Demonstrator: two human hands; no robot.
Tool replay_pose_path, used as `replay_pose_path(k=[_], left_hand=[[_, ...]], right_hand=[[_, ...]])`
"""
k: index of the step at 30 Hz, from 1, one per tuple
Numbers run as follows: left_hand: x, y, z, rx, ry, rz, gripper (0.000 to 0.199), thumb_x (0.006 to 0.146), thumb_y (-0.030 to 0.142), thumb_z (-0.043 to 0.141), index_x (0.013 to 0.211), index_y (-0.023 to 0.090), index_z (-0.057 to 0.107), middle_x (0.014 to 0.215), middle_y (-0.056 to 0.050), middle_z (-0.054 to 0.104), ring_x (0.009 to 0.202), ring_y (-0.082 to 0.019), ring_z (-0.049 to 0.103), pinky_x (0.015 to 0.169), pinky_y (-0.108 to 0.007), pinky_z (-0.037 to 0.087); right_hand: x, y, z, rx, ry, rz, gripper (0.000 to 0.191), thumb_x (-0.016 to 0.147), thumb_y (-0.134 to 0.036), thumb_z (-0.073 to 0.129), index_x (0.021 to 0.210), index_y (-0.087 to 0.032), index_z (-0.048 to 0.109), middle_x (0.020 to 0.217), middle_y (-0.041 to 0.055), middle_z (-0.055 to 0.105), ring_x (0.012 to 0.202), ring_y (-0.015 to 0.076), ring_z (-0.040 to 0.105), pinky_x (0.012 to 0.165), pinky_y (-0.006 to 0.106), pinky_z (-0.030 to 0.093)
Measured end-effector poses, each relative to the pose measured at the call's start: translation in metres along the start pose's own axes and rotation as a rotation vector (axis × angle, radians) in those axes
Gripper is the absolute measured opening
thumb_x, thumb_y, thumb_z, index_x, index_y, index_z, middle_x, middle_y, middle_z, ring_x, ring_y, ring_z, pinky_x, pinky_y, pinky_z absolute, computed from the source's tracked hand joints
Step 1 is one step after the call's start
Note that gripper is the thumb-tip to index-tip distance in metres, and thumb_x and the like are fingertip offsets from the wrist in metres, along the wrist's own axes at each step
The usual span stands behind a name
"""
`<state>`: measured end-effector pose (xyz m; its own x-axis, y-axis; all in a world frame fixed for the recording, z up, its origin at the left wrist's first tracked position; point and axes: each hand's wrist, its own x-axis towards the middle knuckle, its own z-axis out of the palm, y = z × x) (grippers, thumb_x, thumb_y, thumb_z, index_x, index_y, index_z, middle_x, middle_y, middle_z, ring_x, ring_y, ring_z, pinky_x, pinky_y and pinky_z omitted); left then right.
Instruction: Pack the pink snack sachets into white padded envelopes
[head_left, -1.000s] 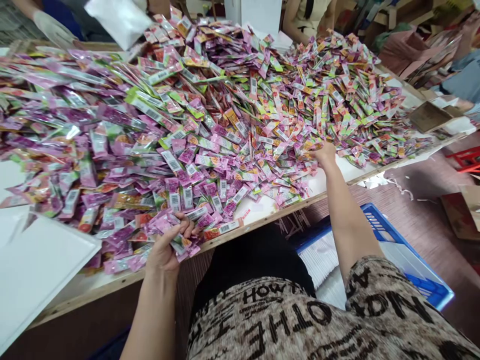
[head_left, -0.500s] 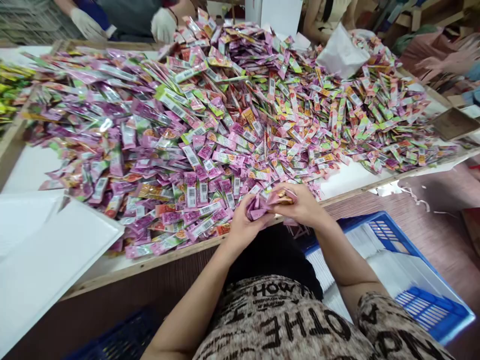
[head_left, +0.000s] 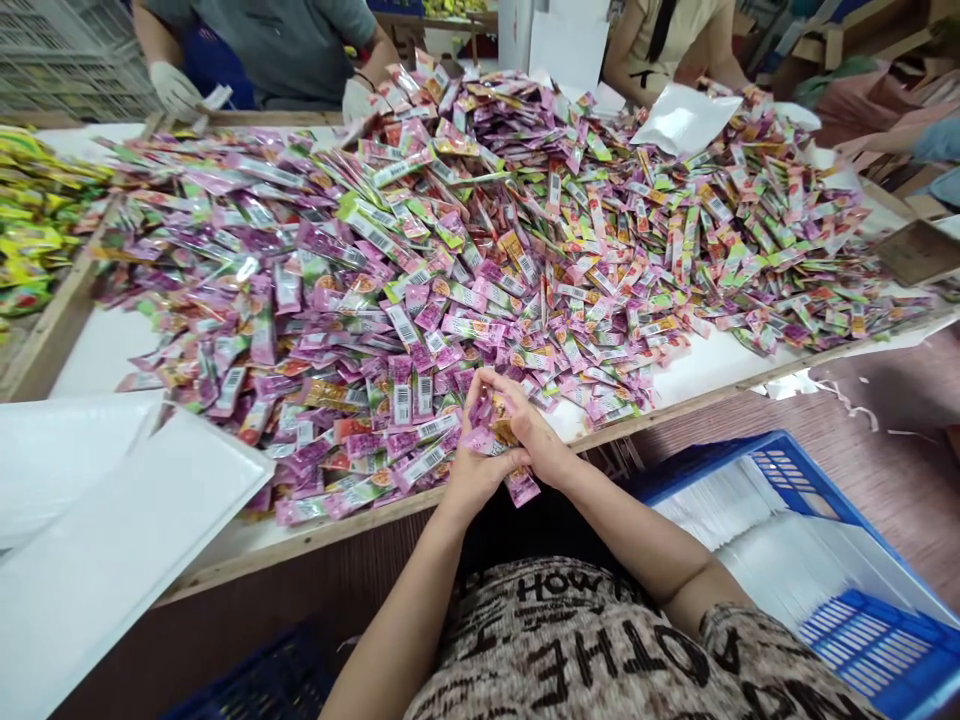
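Just over the table's front edge, my left hand (head_left: 474, 470) and my right hand (head_left: 536, 440) come together around a small bunch of snack packets (head_left: 491, 437). The packets are pink and purple, with some orange among them, and one pokes out below the fingers. Both hands are closed on the bunch, and the fingertips meet on its far side. How many packets are inside is hidden by the fingers. Beyond the hands spreads a big heap of similar small packets (head_left: 450, 325), pink, purple and green, many showing barcodes.
White flat bags (head_left: 150, 530) lie at the left front. A wooden rim (head_left: 315, 540) edges the table. At my right stands a blue crate (head_left: 847, 500) holding white bags. Yellow packets (head_left: 37, 220) fill the left compartment. Co-workers sit across the table, one in white gloves (head_left: 174, 90).
My right hand has moved left with its packets to join my left hand, and the two now press them together into one bunch. The view has shifted slightly.
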<state>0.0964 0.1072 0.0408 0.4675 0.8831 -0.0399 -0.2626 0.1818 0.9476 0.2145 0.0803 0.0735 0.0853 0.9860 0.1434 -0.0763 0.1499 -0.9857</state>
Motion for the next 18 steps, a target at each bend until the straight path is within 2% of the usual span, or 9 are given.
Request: replay_pose_path(k=[3,6,7,9,11,13,15,16,18], left_hand=[[0.004,-0.003,-0.012,0.005,0.06,0.002,0.061,0.061,0.022,0.088,0.118,0.02,0.065,0.105,-0.007,0.073,0.113,-0.028,0.064,0.108,-0.045,0.043],[0.006,-0.005,-0.023,-0.035,0.125,-0.046,0.047,0.061,0.024,0.087,0.104,0.017,0.07,0.092,-0.005,0.073,0.1,-0.027,0.068,0.099,-0.044,0.049],[0.007,-0.004,-0.027,-0.063,0.152,-0.054,0.044,0.061,0.025,0.087,0.1,0.017,0.071,0.089,-0.005,0.073,0.097,-0.026,0.069,0.097,-0.043,0.051],[0.008,0.003,-0.033,-0.119,0.211,-0.057,0.043,0.06,0.024,0.088,0.1,0.017,0.071,0.087,-0.004,0.073,0.092,-0.024,0.07,0.092,-0.041,0.053],[0.007,0.015,-0.042,-0.155,0.27,-0.058,0.047,0.059,0.022,0.089,0.102,0.019,0.071,0.086,-0.002,0.073,0.087,-0.022,0.07,0.088,-0.038,0.055],[0.003,0.027,-0.055,-0.171,0.333,-0.064,0.048,0.056,0.019,0.091,0.1,0.019,0.071,0.086,-0.001,0.072,0.081,-0.019,0.069,0.083,-0.034,0.056],[-0.004,0.034,-0.071,-0.18,0.387,-0.064,0.043,0.054,0.019,0.091,0.092,0.019,0.071,0.083,0.0,0.071,0.078,-0.017,0.068,0.077,-0.029,0.056],[-0.008,0.034,-0.081,-0.184,0.395,-0.07,0.04,0.053,0.019,0.092,0.088,0.018,0.07,0.082,0.0,0.07,0.077,-0.016,0.067,0.075,-0.027,0.055],[-0.017,0.031,-0.1,-0.194,0.391,-0.102,0.037,0.051,0.019,0.092,0.08,0.017,0.069,0.078,0.0,0.069,0.075,-0.016,0.066,0.071,-0.026,0.054]], right_hand=[[0.006,-0.008,0.006,-0.275,-0.135,-0.008,0.086,0.089,-0.08,0.027,0.155,-0.025,0.034,0.155,0.011,0.036,0.147,0.0244,0.03,0.122,0.041,0.024],[0.014,-0.017,0.011,-0.544,-0.208,-0.029,0.09,0.087,-0.081,0.031,0.156,-0.024,0.032,0.155,0.0136,0.039,0.146,0.0298,0.031,0.121,0.053,0.018],[0.019,-0.019,0.01,-0.575,-0.236,-0.04,0.09,0.086,-0.082,0.035,0.155,-0.024,0.035,0.153,0.0136,0.043,0.144,0.031,0.034,0.12,0.055,0.02],[0.038,-0.022,-0.001,-0.512,-0.248,-0.035,0.084,0.085,-0.08,0.041,0.148,-0.024,0.046,0.141,0.013,0.056,0.133,0.03,0.049,0.113,0.053,0.034],[0.071,-0.021,-0.028,-0.4,-0.102,0.024,0.068,0.089,-0.072,0.046,0.132,-0.022,0.06,0.12,0.0114,0.068,0.108,0.0247,0.064,0.094,0.043,0.051],[0.115,-0.015,-0.066,-0.429,0.27,0.074,0.048,0.092,-0.057,0.053,0.112,-0.017,0.067,0.098,0.0094,0.072,0.083,0.0193,0.067,0.075,0.034,0.055],[0.161,-0.005,-0.106,-0.609,0.666,0.091,0.031,0.09,-0.041,0.057,0.101,-0.014,0.067,0.092,0.0093,0.071,0.078,0.0182,0.066,0.075,0.032,0.054],[0.181,0.0,-0.123,-0.721,0.753,0.162,0.024,0.087,-0.036,0.061,0.092,-0.013,0.068,0.09,0.0106,0.071,0.083,0.0206,0.066,0.079,0.034,0.053],[0.21,0.01,-0.15,-0.834,0.759,0.276,0.018,0.079,-0.03,0.071,0.077,-0.013,0.064,0.079,0.0115,0.069,0.086,0.0255,0.066,0.082,0.038,0.053]])
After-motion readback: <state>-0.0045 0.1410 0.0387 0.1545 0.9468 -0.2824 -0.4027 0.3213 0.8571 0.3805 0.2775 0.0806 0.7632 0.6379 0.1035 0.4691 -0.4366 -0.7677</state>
